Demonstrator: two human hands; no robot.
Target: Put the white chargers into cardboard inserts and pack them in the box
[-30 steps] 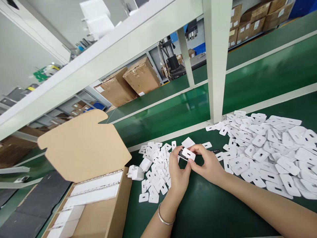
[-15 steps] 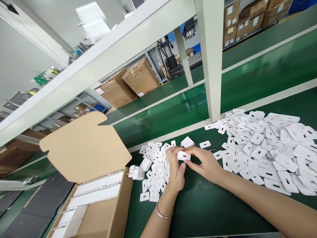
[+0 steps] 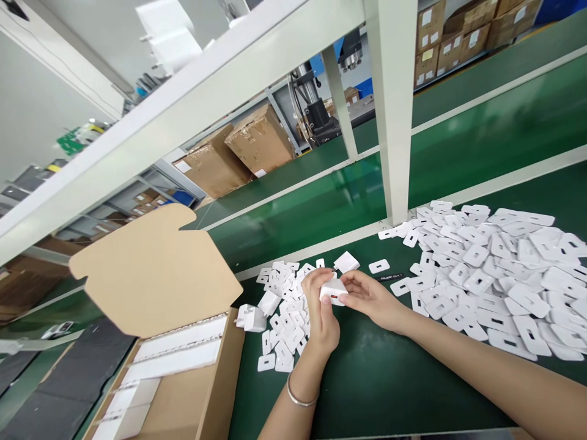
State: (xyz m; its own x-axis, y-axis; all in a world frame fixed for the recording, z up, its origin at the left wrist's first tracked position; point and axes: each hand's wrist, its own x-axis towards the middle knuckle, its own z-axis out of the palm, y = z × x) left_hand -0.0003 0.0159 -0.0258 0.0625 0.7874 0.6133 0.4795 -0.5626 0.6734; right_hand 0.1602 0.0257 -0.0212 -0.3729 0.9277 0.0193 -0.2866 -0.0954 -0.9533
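Fingers of left hand (image 3: 323, 321) and right hand (image 3: 373, 299) clasped round a white block (image 3: 332, 289), white plates (image 3: 477, 255) heaped at its three o'clock

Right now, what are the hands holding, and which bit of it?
A white block with a red slot: the left hand holds its left side, the right hand its right side.

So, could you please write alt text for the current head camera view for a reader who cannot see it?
A left hand and right hand hold a small white charger with a red slot above a green table. A small pile of white plates lies to their left, a bigger pile to their right, and an open cardboard box sits further left.
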